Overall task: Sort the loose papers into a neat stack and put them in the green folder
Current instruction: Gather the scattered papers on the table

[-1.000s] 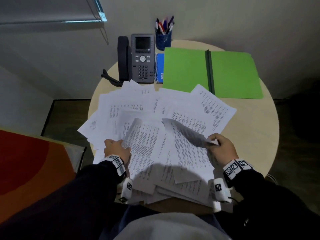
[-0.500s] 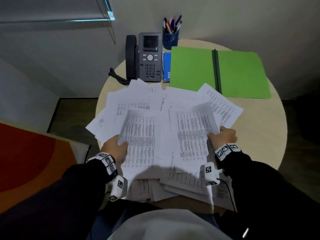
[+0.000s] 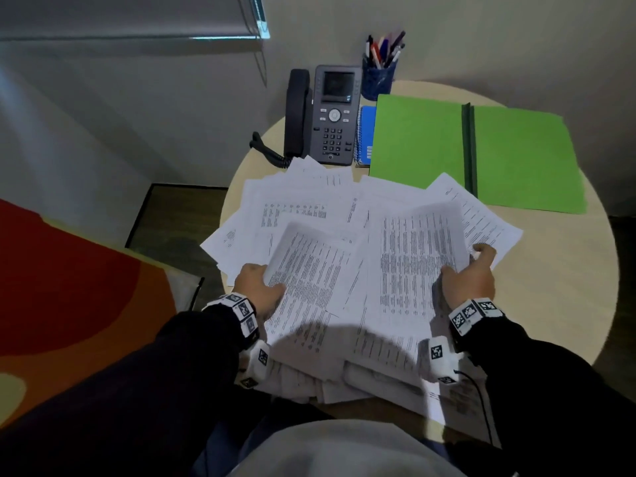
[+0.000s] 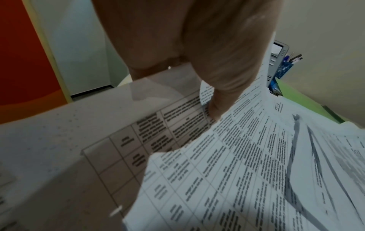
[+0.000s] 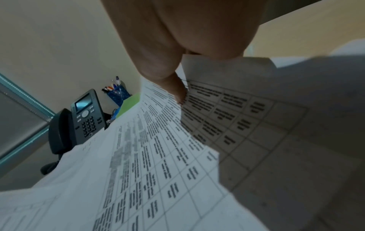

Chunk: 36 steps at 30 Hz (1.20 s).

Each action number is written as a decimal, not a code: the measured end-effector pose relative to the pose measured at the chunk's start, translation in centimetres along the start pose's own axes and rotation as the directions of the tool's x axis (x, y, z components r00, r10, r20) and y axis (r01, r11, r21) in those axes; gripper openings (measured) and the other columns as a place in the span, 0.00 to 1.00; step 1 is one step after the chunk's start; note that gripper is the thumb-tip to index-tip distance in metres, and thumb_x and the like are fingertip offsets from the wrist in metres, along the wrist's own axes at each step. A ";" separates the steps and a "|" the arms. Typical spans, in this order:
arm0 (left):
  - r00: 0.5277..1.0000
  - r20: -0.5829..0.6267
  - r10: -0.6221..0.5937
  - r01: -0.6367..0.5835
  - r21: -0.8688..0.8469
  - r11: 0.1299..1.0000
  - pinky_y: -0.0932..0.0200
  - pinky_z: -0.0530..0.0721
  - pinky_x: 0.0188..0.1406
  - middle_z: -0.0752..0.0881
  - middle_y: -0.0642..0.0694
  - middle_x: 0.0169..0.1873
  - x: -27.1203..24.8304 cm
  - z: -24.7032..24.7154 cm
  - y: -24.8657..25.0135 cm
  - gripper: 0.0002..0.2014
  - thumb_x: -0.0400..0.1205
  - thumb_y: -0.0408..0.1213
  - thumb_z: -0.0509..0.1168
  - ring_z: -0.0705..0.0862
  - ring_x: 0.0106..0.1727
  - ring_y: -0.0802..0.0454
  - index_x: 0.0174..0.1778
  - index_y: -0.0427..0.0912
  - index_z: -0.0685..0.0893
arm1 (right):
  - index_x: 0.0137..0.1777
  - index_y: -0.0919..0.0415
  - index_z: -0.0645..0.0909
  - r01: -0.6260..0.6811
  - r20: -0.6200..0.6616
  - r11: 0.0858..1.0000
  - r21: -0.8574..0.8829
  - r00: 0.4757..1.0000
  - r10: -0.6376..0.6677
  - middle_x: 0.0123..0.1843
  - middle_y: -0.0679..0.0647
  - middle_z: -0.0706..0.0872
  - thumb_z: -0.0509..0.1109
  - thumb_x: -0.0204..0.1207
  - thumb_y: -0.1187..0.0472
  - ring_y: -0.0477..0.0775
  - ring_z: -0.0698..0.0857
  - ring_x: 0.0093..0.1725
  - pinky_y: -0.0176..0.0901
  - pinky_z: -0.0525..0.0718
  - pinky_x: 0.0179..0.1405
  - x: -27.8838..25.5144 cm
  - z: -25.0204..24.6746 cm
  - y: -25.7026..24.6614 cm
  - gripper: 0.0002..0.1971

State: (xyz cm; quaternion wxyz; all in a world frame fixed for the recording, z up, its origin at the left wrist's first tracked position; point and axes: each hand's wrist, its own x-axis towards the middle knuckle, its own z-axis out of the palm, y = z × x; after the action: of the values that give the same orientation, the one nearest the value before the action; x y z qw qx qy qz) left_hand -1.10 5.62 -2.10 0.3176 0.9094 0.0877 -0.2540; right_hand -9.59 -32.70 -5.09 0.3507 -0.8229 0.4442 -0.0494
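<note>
Head view: left hand and right hand each clamp side edges of loose white printed papers, fanned on round pale wooden surface short of open green card folder. Risk: uneven fan, near sheets overhanging surface edge could slide off.

Left wrist view: thumb pinches sheet edge; bowed paper may crease.

Right wrist view: fingers curl round sheets; inner pages could slip.

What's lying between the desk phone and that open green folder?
A blue spiral notebook lies between the desk phone and the green folder, its right part tucked under the folder's edge. The head view shows it best.
</note>
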 end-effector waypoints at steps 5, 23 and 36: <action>1.000 -0.023 -0.015 0.015 0.013 1.000 0.70 0.72 0.15 0.78 0.47 0.43 0.4 0.6 1.4 0.14 0.83 0.40 0.73 0.79 0.26 0.55 0.56 0.39 0.77 | 0.49 0.61 0.79 0.068 0.017 0.992 0.104 0.997 -0.070 0.40 0.59 0.84 0.73 0.77 0.62 0.62 0.81 0.37 0.43 0.73 0.32 0.3 -0.6 0.0 0.06; 0.986 0.006 -0.165 0.161 -0.257 0.953 0.54 0.82 0.42 0.87 0.46 0.42 1.4 -2.4 -0.3 0.06 0.86 0.41 0.71 0.87 0.46 0.41 0.54 0.44 0.83 | 0.44 0.57 0.73 -0.185 0.451 0.971 0.151 0.887 0.099 0.43 0.56 0.81 0.87 0.61 0.40 0.56 0.82 0.40 0.48 0.75 0.40 2.8 -2.6 -1.0 0.29; 0.994 0.047 -0.095 0.103 -0.208 0.973 0.49 0.85 0.42 0.88 0.40 0.41 -0.1 -1.3 0.1 0.08 0.89 0.44 0.65 0.86 0.41 0.42 0.54 0.43 0.84 | 0.61 0.53 0.88 -0.276 0.497 0.959 0.062 0.842 0.210 0.51 0.47 0.93 0.78 0.75 0.48 0.62 0.86 0.50 0.60 0.84 0.66 1.5 -1.5 -4.3 0.17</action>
State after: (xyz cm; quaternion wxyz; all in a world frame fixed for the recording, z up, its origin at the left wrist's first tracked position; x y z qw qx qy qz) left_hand -0.60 6.39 -1.10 0.4003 0.8604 0.1531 -0.2756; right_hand -6.32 -33.06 -1.69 0.5075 -0.7208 0.4386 0.1745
